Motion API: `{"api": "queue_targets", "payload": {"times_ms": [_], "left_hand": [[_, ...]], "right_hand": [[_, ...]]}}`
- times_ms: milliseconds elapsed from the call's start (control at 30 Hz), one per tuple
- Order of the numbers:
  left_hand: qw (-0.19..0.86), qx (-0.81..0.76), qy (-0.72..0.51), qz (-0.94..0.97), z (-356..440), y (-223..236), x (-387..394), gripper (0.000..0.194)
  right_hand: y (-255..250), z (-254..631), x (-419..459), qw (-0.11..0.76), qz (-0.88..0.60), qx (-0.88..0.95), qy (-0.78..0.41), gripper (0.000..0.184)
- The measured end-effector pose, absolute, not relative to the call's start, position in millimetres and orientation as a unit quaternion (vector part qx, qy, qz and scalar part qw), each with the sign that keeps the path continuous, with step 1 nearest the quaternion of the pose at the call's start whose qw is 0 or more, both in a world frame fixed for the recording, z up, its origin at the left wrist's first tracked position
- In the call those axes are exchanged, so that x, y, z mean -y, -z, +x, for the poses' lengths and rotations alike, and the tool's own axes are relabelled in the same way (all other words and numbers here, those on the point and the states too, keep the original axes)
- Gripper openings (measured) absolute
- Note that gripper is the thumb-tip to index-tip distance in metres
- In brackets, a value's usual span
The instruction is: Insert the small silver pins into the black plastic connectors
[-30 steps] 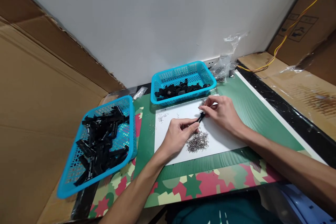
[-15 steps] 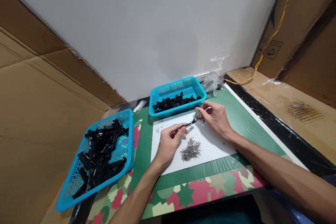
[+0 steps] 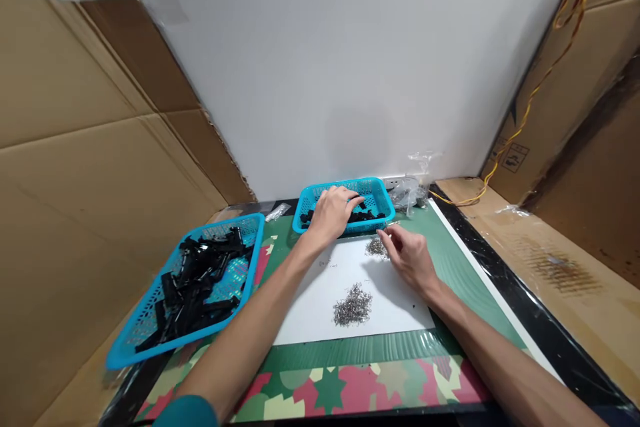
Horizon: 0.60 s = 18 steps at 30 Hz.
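My left hand (image 3: pixel 331 215) reaches over the blue basket at the back (image 3: pixel 390 212). A small black plastic part (image 3: pixel 362 204) shows at its closed fingertips, above other black parts in that basket. My right hand (image 3: pixel 409 252) has thumb and fingers pinched together beside a small pile of metal pieces (image 3: pixel 376 247); what they hold, if anything, is too small to make out. A larger pile of small shiny metal pieces (image 3: pixel 353 305) lies nearer on a white sheet (image 3: pixel 305 327).
A larger blue basket (image 3: pixel 123 349) of long black plastic parts (image 3: pixel 193 290) stands at the left. Clear plastic bags (image 3: pixel 407 193) lie behind, right of the back basket. Cardboard walls (image 3: pixel 100 180) flank the green mat (image 3: pixel 460 267). A yellow cable (image 3: pixel 523 117) hangs at the right.
My left hand has moved from above the white sheet forward to the back basket with the black part. My right hand stays pinched by the small pile. The view has tilted up.
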<state>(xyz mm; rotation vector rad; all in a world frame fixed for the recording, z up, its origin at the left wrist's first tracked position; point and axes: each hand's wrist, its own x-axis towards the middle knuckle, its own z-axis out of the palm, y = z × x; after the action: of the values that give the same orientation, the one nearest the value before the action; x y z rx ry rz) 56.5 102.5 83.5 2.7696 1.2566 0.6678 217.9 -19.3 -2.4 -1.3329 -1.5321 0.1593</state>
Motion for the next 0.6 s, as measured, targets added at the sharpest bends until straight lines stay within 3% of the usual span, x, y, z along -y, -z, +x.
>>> {"api": "queue_targets", "payload": {"times_ms": [367,600], "left_hand": [[-0.012,-0.351,-0.105,0.93,57.5,-62.0,-127.8,0.042],[0.023,-0.322,-0.11,0.94,41.3,-63.0,-130.6,0.049]], "right_hand": [[9.8,217.9,17.7,0.469,-0.533,0.704,-0.001,0.035],[9.1,220.9,19.8,0.456,-0.534,0.712,-0.014,0.033]]}}
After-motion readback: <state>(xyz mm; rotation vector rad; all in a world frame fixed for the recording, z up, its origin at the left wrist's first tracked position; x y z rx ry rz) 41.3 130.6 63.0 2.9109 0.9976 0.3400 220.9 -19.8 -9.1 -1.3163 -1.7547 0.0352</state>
